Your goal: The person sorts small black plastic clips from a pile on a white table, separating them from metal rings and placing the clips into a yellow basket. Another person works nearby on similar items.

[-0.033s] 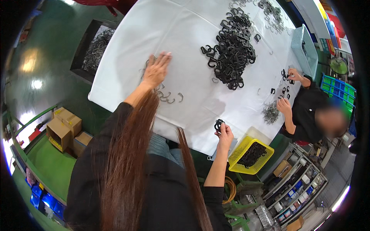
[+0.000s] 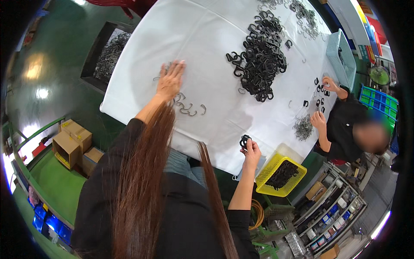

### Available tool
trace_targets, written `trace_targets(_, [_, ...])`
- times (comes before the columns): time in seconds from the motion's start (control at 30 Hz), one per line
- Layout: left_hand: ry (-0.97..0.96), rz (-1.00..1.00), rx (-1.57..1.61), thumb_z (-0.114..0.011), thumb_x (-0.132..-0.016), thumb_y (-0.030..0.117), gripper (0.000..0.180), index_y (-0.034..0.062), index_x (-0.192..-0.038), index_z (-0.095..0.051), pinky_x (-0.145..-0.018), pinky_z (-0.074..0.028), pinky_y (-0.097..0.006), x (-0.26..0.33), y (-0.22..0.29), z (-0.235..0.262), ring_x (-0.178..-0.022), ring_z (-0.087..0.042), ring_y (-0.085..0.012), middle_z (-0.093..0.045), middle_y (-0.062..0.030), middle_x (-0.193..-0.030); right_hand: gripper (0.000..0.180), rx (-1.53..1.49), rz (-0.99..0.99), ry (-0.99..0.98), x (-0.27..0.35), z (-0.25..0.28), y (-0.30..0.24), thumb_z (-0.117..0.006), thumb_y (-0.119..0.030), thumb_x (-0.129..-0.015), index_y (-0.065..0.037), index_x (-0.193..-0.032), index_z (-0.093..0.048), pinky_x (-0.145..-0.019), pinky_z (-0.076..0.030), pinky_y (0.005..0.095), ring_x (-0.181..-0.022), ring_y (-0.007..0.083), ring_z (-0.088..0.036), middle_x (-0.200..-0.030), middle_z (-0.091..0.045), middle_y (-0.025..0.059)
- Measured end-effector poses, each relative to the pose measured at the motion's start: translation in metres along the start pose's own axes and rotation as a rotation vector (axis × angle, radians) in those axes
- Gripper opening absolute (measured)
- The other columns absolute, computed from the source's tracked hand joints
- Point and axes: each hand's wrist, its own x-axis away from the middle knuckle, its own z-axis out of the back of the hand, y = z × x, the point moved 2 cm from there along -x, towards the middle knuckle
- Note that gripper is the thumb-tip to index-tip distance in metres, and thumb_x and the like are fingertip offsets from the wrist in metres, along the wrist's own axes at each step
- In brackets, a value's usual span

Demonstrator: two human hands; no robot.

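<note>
My left hand (image 2: pixel 170 82) lies flat on the white table (image 2: pixel 207 47), palm down with fingers stretched out, over some thin grey metal hooks (image 2: pixel 203 110). Several of these bent hooks show beside its wrist and past its fingers; any directly beneath the palm are hidden. Near the table's front edge, my right hand (image 2: pixel 252 153) pinches black plastic hooks (image 2: pixel 245 140); how many cannot be told. Further off, a large heap of black hooks (image 2: pixel 262 56) covers the middle of the table.
A yellow basket (image 2: pixel 258 183) of black pieces stands right of my right hand. Across the table, a co-worker's hands (image 2: pixel 319 120) handle black hooks beside a metal hook pile (image 2: pixel 303 127) and a pale blue basket (image 2: pixel 340 56). At left is a dark bin (image 2: pixel 88 69) of metal pieces.
My left hand has slid slightly left over the table, its fingers still stretched out. My right hand keeps its pinch in the same place.
</note>
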Motion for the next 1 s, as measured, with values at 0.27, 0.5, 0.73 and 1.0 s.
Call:
trace_targets(0.27, [0.142,-0.694,0.182,-0.052,-0.085,0.032,0.054,0.0247,-0.136,-0.037,-0.108,0.000,-0.057,0.092,0.100,-0.024,-0.137,-0.021,-0.0226,-0.031,-0.0002,-0.145,0.017,0.139,0.036,-0.054,0.015,-0.009,-0.012,-0.060,-0.023,-0.088,-0.006,-0.086,-0.061,-0.052,-0.048,0.0214,-0.064,0.0074,-0.055,-0.077,-0.060,-0.0006])
trace_targets(0.5, [0.239,-0.094,0.077,-0.048,-0.087,0.027,0.049,0.0262,-0.135,-0.040,-0.107,0.000,-0.059,0.059,0.006,-0.026,-0.137,-0.021,-0.0208,-0.033,0.0017,-0.144,0.018,0.217,0.055,-0.056,0.030,-0.018,-0.030,-0.061,-0.024,-0.088,-0.007,-0.085,-0.061,-0.053,-0.046,0.0210,-0.063,0.0076,-0.055,-0.076,-0.060,-0.0001])
trace_targets(0.73, [0.235,0.206,-0.068,-0.043,-0.089,0.028,0.049,0.0269,-0.138,-0.036,-0.105,-0.002,-0.065,0.059,-0.153,0.001,-0.136,-0.022,-0.0202,-0.034,0.0028,-0.143,0.018,0.261,0.025,-0.101,0.028,-0.025,-0.015,-0.062,-0.024,-0.087,-0.006,-0.087,-0.062,-0.053,-0.046,0.0216,-0.066,0.0074,-0.056,-0.078,-0.060,-0.0004])
trace_targets(1.0, [0.115,0.697,-0.380,-0.050,-0.082,0.020,0.058,0.0123,-0.137,-0.033,-0.096,-0.005,-0.074,0.025,-0.245,0.050,-0.139,-0.006,-0.0301,-0.021,-0.0085,-0.148,0.018,0.201,0.132,0.310,0.020,0.100,-0.005,-0.062,-0.024,-0.087,-0.007,-0.083,-0.060,-0.047,-0.042,0.0214,-0.059,0.0059,-0.051,-0.070,-0.056,-0.0018])
